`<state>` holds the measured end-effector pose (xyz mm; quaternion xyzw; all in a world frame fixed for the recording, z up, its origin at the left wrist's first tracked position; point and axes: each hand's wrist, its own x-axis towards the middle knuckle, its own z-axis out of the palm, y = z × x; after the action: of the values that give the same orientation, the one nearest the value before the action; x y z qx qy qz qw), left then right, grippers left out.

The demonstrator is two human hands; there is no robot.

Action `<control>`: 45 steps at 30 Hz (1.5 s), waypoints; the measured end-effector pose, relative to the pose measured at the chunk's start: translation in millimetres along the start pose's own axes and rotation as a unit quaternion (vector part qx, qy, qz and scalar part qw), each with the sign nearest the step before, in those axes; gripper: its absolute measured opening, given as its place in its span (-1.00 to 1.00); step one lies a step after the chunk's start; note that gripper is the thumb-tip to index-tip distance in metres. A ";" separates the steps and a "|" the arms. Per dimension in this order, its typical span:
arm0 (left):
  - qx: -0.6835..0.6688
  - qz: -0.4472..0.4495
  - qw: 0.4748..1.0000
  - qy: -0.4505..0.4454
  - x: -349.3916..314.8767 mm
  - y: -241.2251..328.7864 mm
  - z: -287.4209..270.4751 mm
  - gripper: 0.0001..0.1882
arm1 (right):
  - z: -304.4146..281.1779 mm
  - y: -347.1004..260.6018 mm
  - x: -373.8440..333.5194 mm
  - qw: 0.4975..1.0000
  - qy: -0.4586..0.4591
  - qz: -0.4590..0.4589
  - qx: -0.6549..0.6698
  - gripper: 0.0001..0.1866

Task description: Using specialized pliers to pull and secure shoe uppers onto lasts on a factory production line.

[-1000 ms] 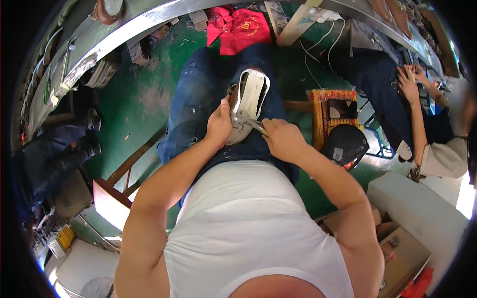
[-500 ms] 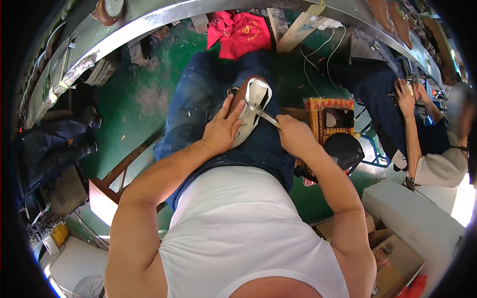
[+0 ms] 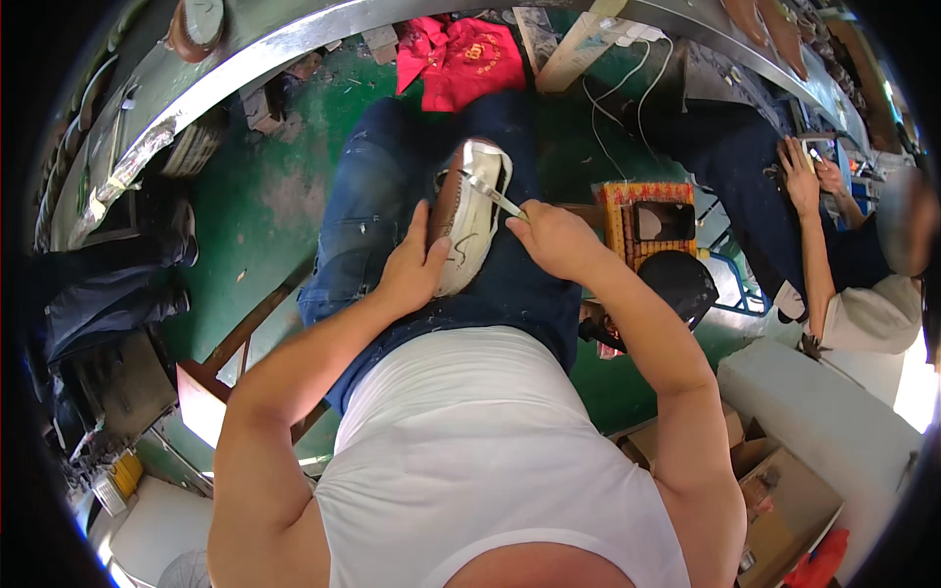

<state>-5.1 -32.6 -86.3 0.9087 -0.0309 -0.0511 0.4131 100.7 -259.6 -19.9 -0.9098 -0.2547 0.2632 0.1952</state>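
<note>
A brown shoe [image 3: 445, 209] lies across my thighs, toe pointing away, tilted so its pale underside [image 3: 474, 230] faces up and to the right. My left hand [image 3: 416, 269] grips its left side near the close end, thumb and fingers against the brown leather. In my right hand [image 3: 554, 238] is a slim metal tool [image 3: 495, 195] that looks like pincers. The tool's head touches or lies just over the pale underside near the toe; exact contact is hard to tell. My right fingers wrap its handle and hide that end.
A metal-edged bench [image 3: 294, 51] curves across the far side, with a red cloth [image 3: 475, 64] beneath. To the right stand a red-and-yellow woven seat [image 3: 616, 230] carrying a phone [image 3: 665, 221], and a black round seat [image 3: 678, 291]. Another person [image 3: 867, 304] works at far right. Cardboard boxes [image 3: 794, 500] sit behind right.
The shoe has turned, showing more of its underside and brown left side. My left hand has slid nearer to me along it. The tool and right hand have moved left and slightly away.
</note>
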 end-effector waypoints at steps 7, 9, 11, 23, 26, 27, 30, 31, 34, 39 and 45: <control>-0.145 -0.138 0.979 -0.048 1.7 5.2 -17.9 -0.10 | 15.9 -9.8 -21.9 0.993 0.015 -0.039 0.110 -0.60; -0.093 -0.158 0.967 -0.179 2.0 17.4 -35.6 0.11 | 11.3 -7.1 -17.7 0.995 -0.055 -0.013 0.086 -0.58; -0.002 -0.181 0.950 -0.254 18.3 30.6 -51.0 0.24 | 20.1 6.0 -25.2 0.972 -0.002 -0.001 0.236 -0.62; -0.338 0.028 0.939 -0.051 80.0 101.4 -129.0 -0.23 | 76.3 52.5 -51.6 0.865 0.109 0.051 0.487 -0.71; -0.163 -0.114 0.979 -0.051 124.7 55.7 -74.2 -0.41 | 73.8 48.4 -50.8 0.895 0.125 -0.002 0.427 -0.70; -0.219 -0.190 0.951 -0.111 126.2 38.7 -55.4 -0.40 | 70.1 45.7 -48.6 0.894 0.122 0.007 0.431 -0.70; -0.322 -0.090 0.942 -0.014 66.9 12.3 -15.7 -0.45 | 37.7 26.8 -55.5 0.932 0.102 0.054 0.343 -0.78; -0.327 -0.136 0.934 -0.043 51.5 25.7 -27.9 -0.49 | 27.3 26.1 -56.9 0.951 0.085 0.032 0.297 -0.78; -0.205 -0.182 0.962 -0.001 19.3 26.4 -34.9 -0.53 | 2.2 11.6 -57.6 0.970 0.023 -0.024 0.241 -0.72; -0.092 -0.158 0.982 0.047 15.3 36.9 -31.2 -0.69 | -3.1 2.5 -52.7 0.981 -0.031 -0.104 0.159 -0.57; -0.074 -0.093 0.987 0.110 10.2 36.7 -20.1 -0.72 | -19.4 -12.8 -48.7 0.988 -0.054 -0.109 0.094 -0.53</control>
<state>6.9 -42.7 -46.2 0.8747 0.1035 0.0084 0.4734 71.7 -281.3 20.1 -0.8386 -0.3366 0.3122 0.2933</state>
